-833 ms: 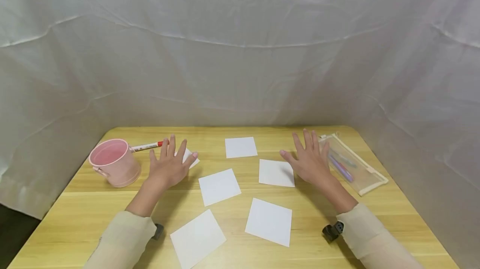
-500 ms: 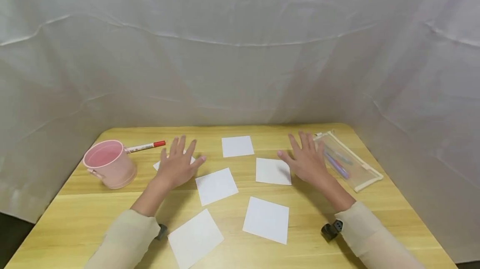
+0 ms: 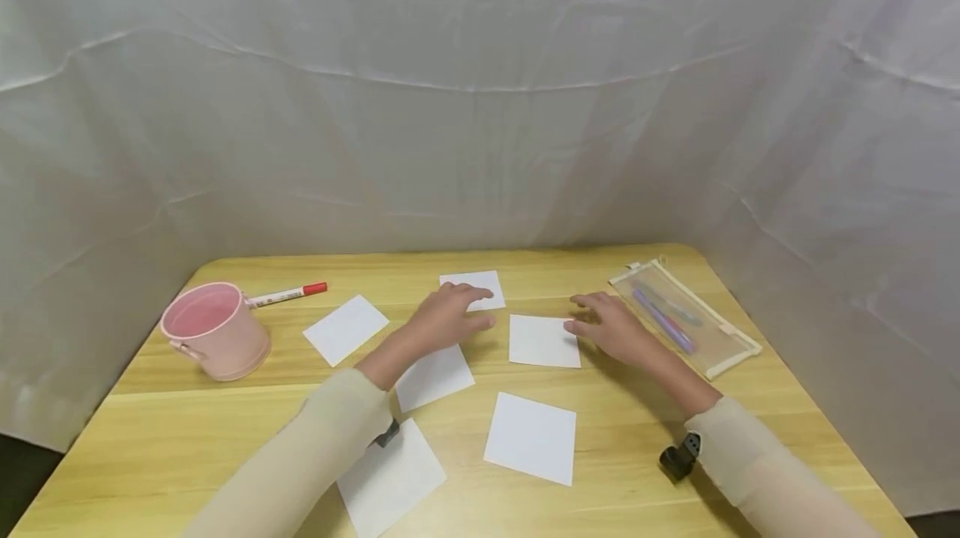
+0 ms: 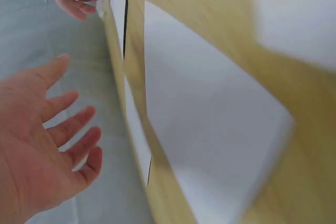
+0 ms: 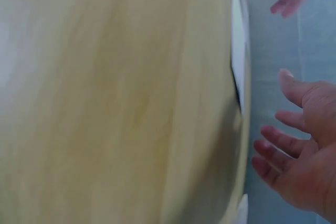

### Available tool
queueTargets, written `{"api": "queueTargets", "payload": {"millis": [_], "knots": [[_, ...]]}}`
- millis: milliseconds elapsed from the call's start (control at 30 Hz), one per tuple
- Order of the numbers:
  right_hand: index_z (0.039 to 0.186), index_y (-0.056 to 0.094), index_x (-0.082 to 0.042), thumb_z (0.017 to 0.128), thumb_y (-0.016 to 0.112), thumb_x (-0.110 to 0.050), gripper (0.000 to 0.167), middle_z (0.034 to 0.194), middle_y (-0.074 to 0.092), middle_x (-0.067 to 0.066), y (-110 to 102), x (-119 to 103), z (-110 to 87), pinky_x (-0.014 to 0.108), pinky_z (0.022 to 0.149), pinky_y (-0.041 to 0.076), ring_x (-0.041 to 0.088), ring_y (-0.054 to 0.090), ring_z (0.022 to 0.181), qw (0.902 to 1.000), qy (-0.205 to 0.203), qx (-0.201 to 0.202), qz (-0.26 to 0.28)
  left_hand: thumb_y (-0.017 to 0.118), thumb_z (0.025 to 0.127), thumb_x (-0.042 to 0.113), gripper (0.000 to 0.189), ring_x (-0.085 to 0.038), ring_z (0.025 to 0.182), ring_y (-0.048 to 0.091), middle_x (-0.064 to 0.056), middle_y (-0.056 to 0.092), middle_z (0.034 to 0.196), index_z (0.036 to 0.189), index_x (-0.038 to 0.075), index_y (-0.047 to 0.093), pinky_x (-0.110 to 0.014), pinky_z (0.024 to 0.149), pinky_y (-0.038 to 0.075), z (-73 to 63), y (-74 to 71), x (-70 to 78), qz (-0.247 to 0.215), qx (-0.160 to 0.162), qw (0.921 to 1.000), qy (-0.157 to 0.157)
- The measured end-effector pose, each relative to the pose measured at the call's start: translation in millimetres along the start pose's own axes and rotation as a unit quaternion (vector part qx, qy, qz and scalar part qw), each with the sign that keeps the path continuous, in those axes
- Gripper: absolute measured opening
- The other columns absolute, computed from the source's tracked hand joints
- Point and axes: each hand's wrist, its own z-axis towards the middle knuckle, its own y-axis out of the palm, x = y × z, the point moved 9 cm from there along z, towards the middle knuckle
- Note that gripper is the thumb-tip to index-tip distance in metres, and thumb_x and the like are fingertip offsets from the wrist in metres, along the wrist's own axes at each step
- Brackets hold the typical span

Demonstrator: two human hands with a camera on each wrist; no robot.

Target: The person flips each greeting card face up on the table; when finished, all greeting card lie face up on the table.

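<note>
Several white paper cards lie spread over the wooden table. My left hand [image 3: 442, 320] hovers over the middle of the table, its fingers relaxed and holding nothing. It partly covers the far card [image 3: 474, 278] and the centre-left card [image 3: 437, 380]. In the left wrist view, that hand [image 4: 47, 140] has its fingers loosely bent and apart. My right hand [image 3: 611, 328] is above the right edge of the centre-right card [image 3: 538, 341], with nothing in its grasp. Its fingers point left, and in the right wrist view the hand [image 5: 299, 150] shows slightly bent, separated fingers.
A pink bucket [image 3: 232, 346] stands at the left, with a red-capped marker [image 3: 288, 296] beside it. At the right lies a see-through zip pouch [image 3: 716, 342] with pens inside. Other cards lie at the left [image 3: 346, 330] and front [image 3: 531, 440]. Grey curtains surround the table.
My left hand has swung right from the left card to the table's middle, uncovering that card. Both hands have turned inward, and their spread fingers have relaxed. The right hand has moved only a little.
</note>
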Motion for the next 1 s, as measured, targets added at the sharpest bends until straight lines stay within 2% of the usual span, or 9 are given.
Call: {"api": "queueTargets", "payload": {"millis": [167, 233, 367, 633, 867, 1000], "knots": [[0.143, 0.052, -0.001, 0.097, 0.068, -0.034, 0.059, 0.14, 0.053, 0.024, 9.7, 10.3, 2.9, 0.06, 0.109, 0.04, 0.043, 0.05, 0.13, 0.9991, 0.002, -0.025, 0.035, 0.064, 0.099, 0.036, 0.047, -0.03, 0.129, 0.055, -0.006, 0.064, 0.136, 0.14, 0.014, 0.059, -0.051, 0.103, 0.047, 24.4, 21.8, 4.1, -0.049, -0.051, 0.9975, -0.005], [0.142, 0.054, -0.001, 0.096, 0.069, -0.033, 0.058, 0.141, 0.053, 0.024, 12.1, 13.6, 4.6, 0.06, 0.113, 0.036, 0.044, 0.047, 0.134, 0.9989, 0.003, -0.028, 0.038, 0.065, 0.098, 0.035, 0.047, -0.027, 0.126, 0.058, -0.006, 0.065, 0.133, 0.139, 0.013, 0.059, -0.049, 0.101, 0.049, 32.2, 28.8, 5.2, -0.055, -0.066, 0.9963, -0.006], [0.139, 0.056, -0.001, 0.095, 0.07, -0.032, 0.055, 0.139, 0.055, 0.023, 13.0, 18.2, 6.6, 0.059, 0.113, 0.036, 0.043, 0.048, 0.133, 0.9992, 0.004, -0.024, 0.033, 0.068, 0.096, 0.032, 0.045, -0.025, 0.121, 0.062, -0.005, 0.067, 0.13, 0.137, 0.013, 0.061, -0.047, 0.1, 0.05, 43.8, 38.9, 7.6, -0.044, -0.081, 0.9956, -0.014], [0.124, 0.066, -0.005, 0.092, 0.074, -0.03, 0.042, 0.127, 0.058, 0.02, 11.4, 24.7, 6.5, 0.059, 0.107, 0.042, 0.04, 0.054, 0.123, 0.9998, 0.017, -0.012, -0.006, 0.071, 0.095, 0.031, 0.042, -0.022, 0.123, 0.06, -0.003, 0.068, 0.128, 0.133, 0.014, 0.065, -0.045, 0.104, 0.048, 57.8, 49.1, 12.1, -0.011, -0.087, 0.9961, -0.013], [0.123, 0.064, -0.004, 0.091, 0.075, -0.031, 0.043, 0.132, 0.055, 0.022, 10.9, 28.6, 7.6, 0.062, 0.109, 0.038, 0.045, 0.05, 0.128, 0.999, 0.041, -0.02, -0.005, 0.069, 0.096, 0.031, 0.039, -0.023, 0.127, 0.058, -0.003, 0.067, 0.132, 0.13, 0.013, 0.067, -0.047, 0.108, 0.045, 61.5, 50.0, 12.3, -0.019, -0.087, 0.9956, -0.029], [0.118, 0.064, -0.003, 0.092, 0.075, -0.025, 0.036, 0.127, 0.057, 0.021, 10.3, 28.3, 7.8, 0.058, 0.106, 0.042, 0.04, 0.055, 0.121, 0.9989, 0.045, -0.011, 0.001, 0.068, 0.096, 0.032, 0.035, -0.022, 0.124, 0.06, -0.002, 0.069, 0.129, 0.126, 0.013, 0.069, -0.046, 0.107, 0.046, 64.0, 50.6, 12.5, -0.024, -0.083, 0.9957, -0.034]]}}
